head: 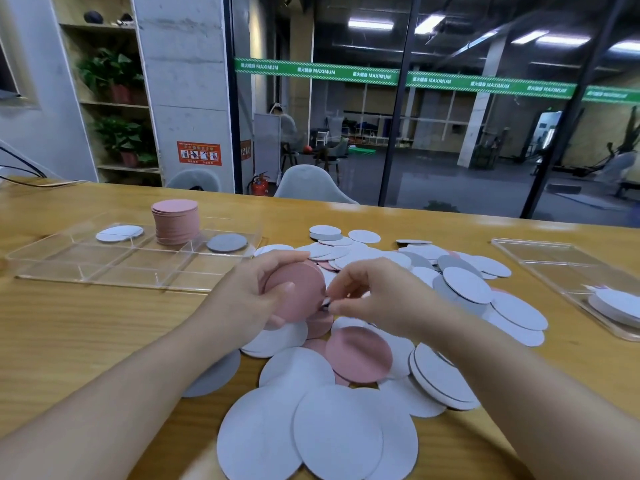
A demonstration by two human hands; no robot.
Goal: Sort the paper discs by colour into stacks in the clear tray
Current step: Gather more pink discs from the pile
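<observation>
Pink disc in hand, big messy pile left on the table

The left hand [249,299] grips a pink disc [298,292] above the loose pile of white, grey and pink discs [346,420]; the right hand [377,299] has its fingers curled at that disc's edge, pinching something too small to tell. The clear tray [104,268], far left on the table [69,323], holds a tall pink stack [176,221], a white disc and a grey one.

You see a pink disc stack [175,220] in the clear tray [104,271], white discs [119,233], one grey disc [227,242], a yellow wooden bench [86,323].
</observation>
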